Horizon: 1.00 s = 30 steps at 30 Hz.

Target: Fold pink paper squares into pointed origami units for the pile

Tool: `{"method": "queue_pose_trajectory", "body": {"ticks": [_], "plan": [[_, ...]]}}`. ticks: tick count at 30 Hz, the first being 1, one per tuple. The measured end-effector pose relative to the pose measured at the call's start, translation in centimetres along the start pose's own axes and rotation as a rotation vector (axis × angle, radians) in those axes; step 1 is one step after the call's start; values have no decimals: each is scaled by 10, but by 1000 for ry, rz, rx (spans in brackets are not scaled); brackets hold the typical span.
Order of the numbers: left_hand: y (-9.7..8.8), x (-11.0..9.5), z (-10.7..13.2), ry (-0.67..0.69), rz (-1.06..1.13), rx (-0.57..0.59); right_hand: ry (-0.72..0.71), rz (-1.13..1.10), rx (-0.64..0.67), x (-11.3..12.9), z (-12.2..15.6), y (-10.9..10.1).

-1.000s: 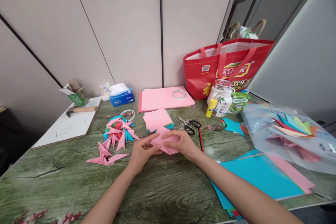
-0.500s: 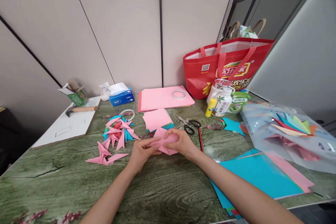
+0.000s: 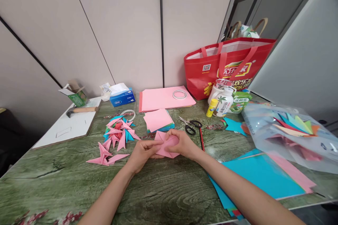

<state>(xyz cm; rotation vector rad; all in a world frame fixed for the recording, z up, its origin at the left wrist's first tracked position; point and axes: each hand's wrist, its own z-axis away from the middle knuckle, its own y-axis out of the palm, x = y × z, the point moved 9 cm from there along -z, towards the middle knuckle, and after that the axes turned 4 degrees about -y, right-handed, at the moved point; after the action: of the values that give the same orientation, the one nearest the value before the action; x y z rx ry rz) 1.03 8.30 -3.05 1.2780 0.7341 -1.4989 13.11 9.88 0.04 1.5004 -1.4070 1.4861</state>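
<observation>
A creased pink sheet of origami paper (image 3: 166,146) is between my two hands, just above the table's middle. My left hand (image 3: 144,152) grips its left side, thumb on top and fingers partly behind. On the right side, my right hand (image 3: 180,143) pinches the same paper, its thumb pressed on the surface. Fold lines meet near the paper's centre. Beyond it sits a stack of small square papers (image 3: 157,120), pink on top. To the left lies a pile of folded paper pieces (image 3: 118,132) in pink, blue and red. Scissors (image 3: 189,125) lie right of the stack.
Large blue sheets (image 3: 260,175) lie under my right forearm, beside a clear plastic bag (image 3: 253,132) holding folded paper. Behind stand a glue stick (image 3: 211,108), a white bottle (image 3: 223,103) and a red bag (image 3: 198,77). A hammer (image 3: 81,110) and tissue box (image 3: 122,98) are at left.
The pink paper has shifted and tilted slightly in my hands, and its top corner now looks flatter. Both hands keep their hold, with small finger movements.
</observation>
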Motion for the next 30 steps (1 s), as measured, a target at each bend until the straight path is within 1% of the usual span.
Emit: {"method": "queue_pose_trajectory", "body": {"ticks": [6, 10, 13, 16, 18, 20, 22, 25, 30], "plan": [[1, -1, -1, 3, -5, -3, -52, -35, 9, 2, -1, 2], [2, -2, -1, 31, -26, -13, -92, 6, -6, 2, -1, 2], [-7, -5, -1, 76, -15, -121, -113, 52, -64, 4, 0, -1], [-17, -11, 2, 150, 17, -247, -132, 93, -186, 8, 4, -7], [-21, -15, 4, 198, 29, -299, -103, 77, -289, 6, 8, -11], [-22, -18, 7, 234, 5, -337, -44, 24, -341, 0, 12, -11], [-21, -21, 11, 257, -46, -368, -13, -11, -354, -4, 13, -7], [-17, -24, 15, 271, -102, -390, -19, -12, -353, -6, 13, -4], [-14, -23, 15, 256, -76, -384, 17, -5, -358, -10, 11, -3]]}}
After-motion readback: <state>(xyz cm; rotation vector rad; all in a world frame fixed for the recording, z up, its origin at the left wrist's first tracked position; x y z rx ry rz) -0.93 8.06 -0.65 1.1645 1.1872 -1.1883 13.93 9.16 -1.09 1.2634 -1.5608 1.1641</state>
